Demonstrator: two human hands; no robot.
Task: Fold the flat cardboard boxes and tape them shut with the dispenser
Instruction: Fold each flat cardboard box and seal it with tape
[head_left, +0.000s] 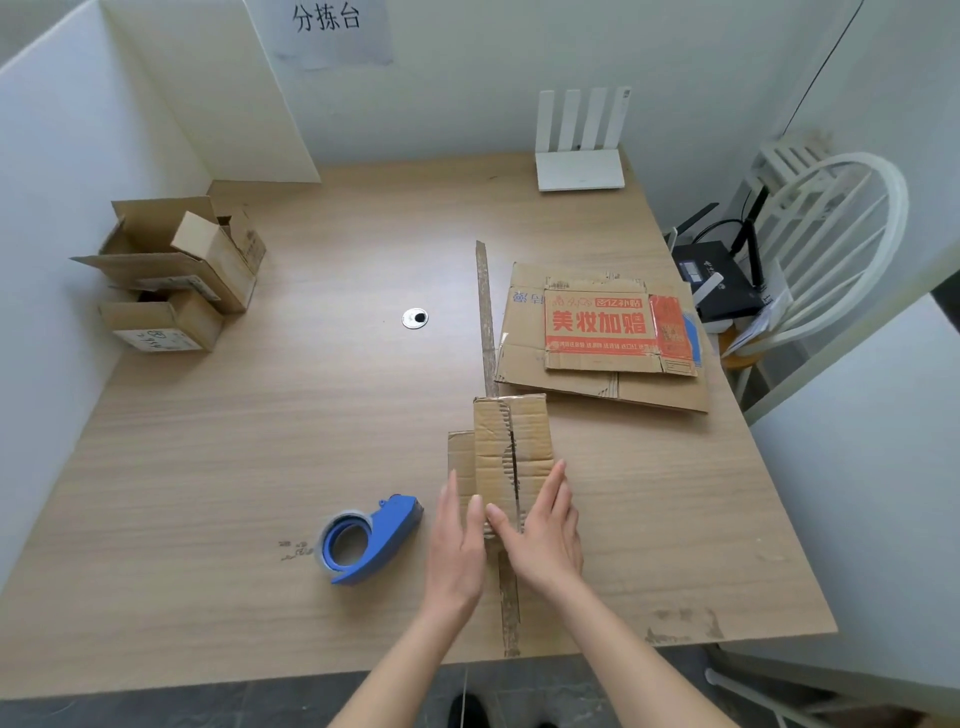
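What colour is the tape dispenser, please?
The tape dispenser is blue, seen in the head view.

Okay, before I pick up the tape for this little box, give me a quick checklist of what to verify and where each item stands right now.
1. Flaps closed on the small box: not ok, a dark gap shows along the seam.
2. Both hands pressing the flaps: ok, left hand and right hand lie flat on it.
3. Tape dispenser reachable: ok, just left of the left hand.
4. Tape end ready: cannot tell.
5. Cardboard strip clear of the box: not ok, it runs beneath.
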